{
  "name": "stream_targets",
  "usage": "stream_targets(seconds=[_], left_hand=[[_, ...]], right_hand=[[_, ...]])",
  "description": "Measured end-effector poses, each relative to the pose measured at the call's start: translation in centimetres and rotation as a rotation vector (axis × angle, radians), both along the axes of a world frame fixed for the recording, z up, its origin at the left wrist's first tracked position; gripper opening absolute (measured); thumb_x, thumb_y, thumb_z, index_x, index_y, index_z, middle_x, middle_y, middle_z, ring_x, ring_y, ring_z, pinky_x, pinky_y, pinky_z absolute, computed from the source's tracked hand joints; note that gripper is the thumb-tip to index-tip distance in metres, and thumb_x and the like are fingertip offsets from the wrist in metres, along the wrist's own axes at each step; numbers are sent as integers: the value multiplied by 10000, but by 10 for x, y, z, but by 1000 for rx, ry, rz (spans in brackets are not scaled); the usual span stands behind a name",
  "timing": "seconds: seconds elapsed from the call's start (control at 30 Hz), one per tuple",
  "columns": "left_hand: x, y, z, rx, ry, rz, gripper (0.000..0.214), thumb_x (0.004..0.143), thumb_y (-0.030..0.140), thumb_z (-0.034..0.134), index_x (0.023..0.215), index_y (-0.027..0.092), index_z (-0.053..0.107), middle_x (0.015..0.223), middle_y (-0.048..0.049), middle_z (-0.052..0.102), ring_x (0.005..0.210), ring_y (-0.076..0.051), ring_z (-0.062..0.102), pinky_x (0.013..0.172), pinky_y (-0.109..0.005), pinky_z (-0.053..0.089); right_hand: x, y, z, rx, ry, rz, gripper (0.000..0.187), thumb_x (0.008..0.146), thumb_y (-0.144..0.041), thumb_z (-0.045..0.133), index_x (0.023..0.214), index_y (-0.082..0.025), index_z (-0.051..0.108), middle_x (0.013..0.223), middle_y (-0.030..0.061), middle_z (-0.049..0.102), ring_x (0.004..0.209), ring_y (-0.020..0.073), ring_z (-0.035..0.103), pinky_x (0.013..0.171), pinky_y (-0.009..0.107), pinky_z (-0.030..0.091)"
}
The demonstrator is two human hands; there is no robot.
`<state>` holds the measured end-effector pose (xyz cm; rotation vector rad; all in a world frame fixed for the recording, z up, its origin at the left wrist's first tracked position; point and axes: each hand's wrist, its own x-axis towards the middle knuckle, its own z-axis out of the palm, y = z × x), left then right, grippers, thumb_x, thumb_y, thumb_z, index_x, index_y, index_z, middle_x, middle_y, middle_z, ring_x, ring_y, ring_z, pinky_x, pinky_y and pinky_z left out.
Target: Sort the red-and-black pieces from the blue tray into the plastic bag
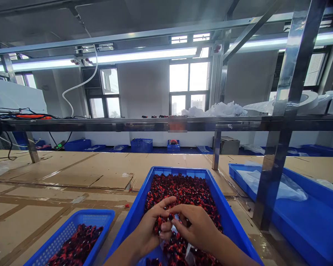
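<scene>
A deep blue tray (233,218) in front of me holds a heap of small red-and-black pieces (180,188). Over its near half, my left hand (151,227) and my right hand (195,223) meet at the fingertips. A small dark piece (170,217) shows between them, pinched by my right thumb and index finger. My left index finger points out while the lower fingers curl in; red-and-black bits show at its palm, partly hidden. Beneath the hands, some white plastic (190,253) lies among the heap.
A blue perforated basket (109,218) of similar pieces stands at left. To the right, a metal post (272,184) rises before another blue tray (308,229) holding a clear plastic bag (277,184). A metal shelf beam (122,125) spans above the cardboard-covered table (100,162).
</scene>
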<state>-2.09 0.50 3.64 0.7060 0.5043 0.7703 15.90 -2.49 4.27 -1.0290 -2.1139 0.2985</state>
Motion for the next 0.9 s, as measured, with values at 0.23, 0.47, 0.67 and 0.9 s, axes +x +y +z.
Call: stream_targets(seconds=[0.23,0.47,0.67,0.9], left_hand=[[0,-2,-2,-42,91,-17,395,749,286,615,1126,180,560,814,-4,576,436,-29,383,426,-165,147],[8,-2,-13,-27,373,111,321,810,431,506,939,156,609,754,-9,570,441,-56,402,396,-155,193],[13,-2,-17,155,491,158,563,811,713,413,813,176,583,559,10,517,399,-104,415,350,-176,220],[16,-3,-24,387,528,346,684,765,788,431,865,139,623,625,-18,603,533,-156,545,539,-249,403]], right_hand=[[-4,1,-4,-338,580,109,163,820,-349,577,750,-201,590,525,-50,490,430,94,398,434,211,321],[1,10,-7,-1049,1007,438,281,817,-464,558,804,-185,590,657,-36,545,343,37,285,278,154,171],[-11,4,-12,-591,355,46,188,719,-340,712,843,-199,705,621,-32,629,506,101,506,509,209,371],[-26,-3,-15,-267,65,-110,111,667,-245,736,777,-233,744,615,-41,633,550,123,528,538,213,330]])
